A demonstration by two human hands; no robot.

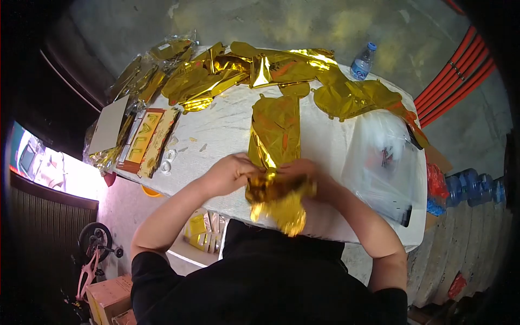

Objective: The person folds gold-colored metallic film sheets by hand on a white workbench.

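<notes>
Head view: blurred gold foil (pixel 279 208) partly hides right fingers (pixel 296 166).

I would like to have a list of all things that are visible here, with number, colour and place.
Table: one, white top, centre
Foil piece in work: one, gold, table's near middle
Other foil pieces: several, gold, table's far side
Wrapped packets: several, gold, table's left
FALL card: one, brown and yellow, table's left
Blank card: one, white, beside it
Small rings: a few, white, near FALL card
Plastic bags: uncountable, transparent, table's right
Small bottle: one, transparent with blue cap, far right
Pipes: several, red, upper right
Large bottles: several, blue, right
Bicycle: one, pink, lower left
Cardboard box: one, brown, lower left
Shirt: one, black, bottom
Hands: two, bare, at the worked foil
</notes>
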